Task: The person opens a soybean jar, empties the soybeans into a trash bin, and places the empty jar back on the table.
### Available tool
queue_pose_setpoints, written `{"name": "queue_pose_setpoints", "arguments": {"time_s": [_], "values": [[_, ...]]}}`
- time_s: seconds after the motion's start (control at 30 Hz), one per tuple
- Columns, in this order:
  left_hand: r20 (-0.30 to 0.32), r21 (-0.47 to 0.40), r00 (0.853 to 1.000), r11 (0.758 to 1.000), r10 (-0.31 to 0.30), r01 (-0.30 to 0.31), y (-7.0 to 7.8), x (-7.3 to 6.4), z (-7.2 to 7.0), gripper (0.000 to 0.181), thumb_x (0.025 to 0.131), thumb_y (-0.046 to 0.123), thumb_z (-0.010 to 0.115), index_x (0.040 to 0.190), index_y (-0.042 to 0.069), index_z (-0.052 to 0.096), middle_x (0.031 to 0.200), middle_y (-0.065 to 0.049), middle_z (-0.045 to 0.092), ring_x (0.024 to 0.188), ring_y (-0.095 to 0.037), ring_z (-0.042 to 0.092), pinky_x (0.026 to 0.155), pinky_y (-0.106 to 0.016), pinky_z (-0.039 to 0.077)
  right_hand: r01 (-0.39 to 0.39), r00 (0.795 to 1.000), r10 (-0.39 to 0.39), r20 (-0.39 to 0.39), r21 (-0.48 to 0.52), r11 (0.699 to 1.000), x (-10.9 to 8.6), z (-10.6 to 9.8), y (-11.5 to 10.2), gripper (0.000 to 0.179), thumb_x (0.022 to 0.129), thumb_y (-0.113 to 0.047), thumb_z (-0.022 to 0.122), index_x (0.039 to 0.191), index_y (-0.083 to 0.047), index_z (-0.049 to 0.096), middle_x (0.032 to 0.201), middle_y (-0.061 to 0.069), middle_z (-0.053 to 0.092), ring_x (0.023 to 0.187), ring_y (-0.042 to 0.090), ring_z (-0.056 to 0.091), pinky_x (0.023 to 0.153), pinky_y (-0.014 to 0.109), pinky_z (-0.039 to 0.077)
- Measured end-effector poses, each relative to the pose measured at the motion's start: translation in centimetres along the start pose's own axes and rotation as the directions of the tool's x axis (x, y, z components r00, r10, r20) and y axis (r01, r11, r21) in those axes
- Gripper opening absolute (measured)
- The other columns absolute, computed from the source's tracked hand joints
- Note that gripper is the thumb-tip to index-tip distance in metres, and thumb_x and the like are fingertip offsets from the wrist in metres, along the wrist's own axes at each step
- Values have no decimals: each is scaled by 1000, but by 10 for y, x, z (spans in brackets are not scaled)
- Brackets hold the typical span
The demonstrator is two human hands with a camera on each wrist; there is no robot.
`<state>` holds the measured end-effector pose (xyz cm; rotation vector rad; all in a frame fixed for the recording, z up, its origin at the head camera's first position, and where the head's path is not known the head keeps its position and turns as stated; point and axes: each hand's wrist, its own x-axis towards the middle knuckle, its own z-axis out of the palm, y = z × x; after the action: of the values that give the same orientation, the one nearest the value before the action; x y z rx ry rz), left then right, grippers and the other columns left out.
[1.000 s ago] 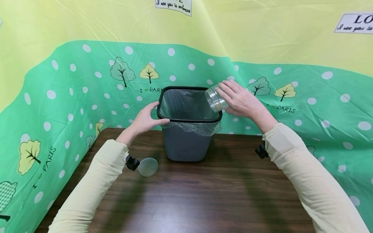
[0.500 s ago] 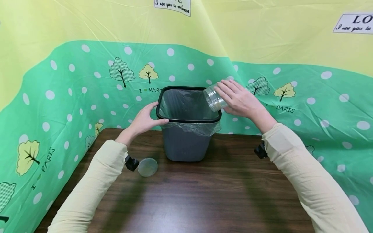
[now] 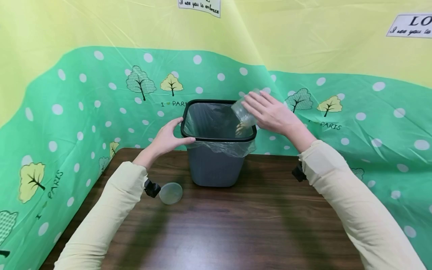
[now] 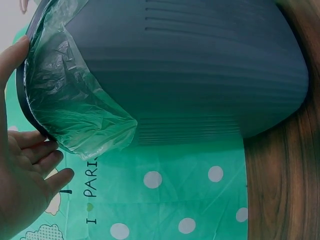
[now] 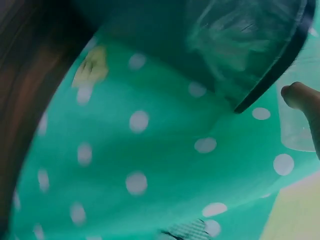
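My right hand (image 3: 271, 114) grips a clear plastic jar (image 3: 242, 112), tipped mouth down over the right side of the bin. Small beige pieces (image 3: 240, 128) spill from its mouth; their kind is too blurred to tell. In the right wrist view, part of the jar (image 5: 296, 120) shows beside a finger. The grey trash bin (image 3: 216, 165) has a black rim and a clear plastic liner (image 3: 233, 149) folded over it. My left hand (image 3: 167, 138) rests on the bin's left rim, thumb at the front and the other fingers spread to the side. The bin's floor is hidden.
A round clear lid (image 3: 171, 193) lies on the dark wooden table (image 3: 216, 225), left of the bin and near the left wrist. Directly behind the bin hangs a green and yellow printed cloth (image 3: 114, 97), which also runs along the left side.
The right hand has shifted slightly left and tilted the jar further down. Beige pieces now tumble out of the jar's mouth into the bin. The left hand stays at the rim.
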<state>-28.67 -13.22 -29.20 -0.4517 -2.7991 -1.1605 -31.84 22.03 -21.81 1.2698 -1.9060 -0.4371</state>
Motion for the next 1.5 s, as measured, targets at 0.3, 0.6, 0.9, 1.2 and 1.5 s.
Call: {"name": "queue_pose_setpoints", "arguments": {"time_s": [0.3, 0.6, 0.9, 1.2, 1.5], "values": [[-3, 5, 1000, 1000, 3, -3, 1, 1, -1, 95, 70, 63, 64, 144, 16, 26, 147, -3, 26, 134, -23, 23, 104, -48, 27, -94, 994, 95, -52, 13, 995, -1, -6, 3, 79, 65, -12, 76, 133, 3, 39, 133, 21, 43, 125, 35, 37, 105, 46, 28], [-12, 6, 1000, 1000, 10, -10, 2, 0, -1, 93, 71, 61, 64, 143, 15, 27, 147, -3, 26, 134, -23, 24, 104, -48, 28, -241, 938, 273, -212, 165, 956, -12, -6, -7, 85, 54, -15, 81, 127, 6, 44, 125, 23, 49, 117, 38, 44, 104, 43, 31], [-9, -9, 1000, 1000, 6, -6, 0, 0, 2, 95, 70, 63, 64, 143, 16, 27, 147, -3, 26, 134, -24, 23, 104, -49, 27, -480, 821, 543, -177, 300, 824, -50, -17, -21, 83, 63, -38, 70, 131, -1, 41, 129, 19, 47, 115, 35, 46, 84, 54, 45], [-12, -7, 1000, 1000, 1, -1, 0, 0, 1, 95, 70, 63, 63, 144, 16, 26, 147, -3, 26, 134, -24, 23, 104, -49, 27, -627, 658, 746, -98, 477, 616, -100, -10, -46, 88, 57, -33, 78, 133, -3, 42, 129, 16, 47, 114, 34, 45, 82, 53, 42], [-15, 0, 1000, 1000, 6, -6, 0, -1, 1, 93, 71, 62, 64, 144, 16, 26, 147, -4, 26, 134, -24, 23, 103, -49, 28, -750, 415, 897, 155, 616, 240, -148, 20, -104, 83, 59, -7, 82, 132, -4, 43, 121, 17, 49, 103, 7, 43, 78, 12, 34]]}}
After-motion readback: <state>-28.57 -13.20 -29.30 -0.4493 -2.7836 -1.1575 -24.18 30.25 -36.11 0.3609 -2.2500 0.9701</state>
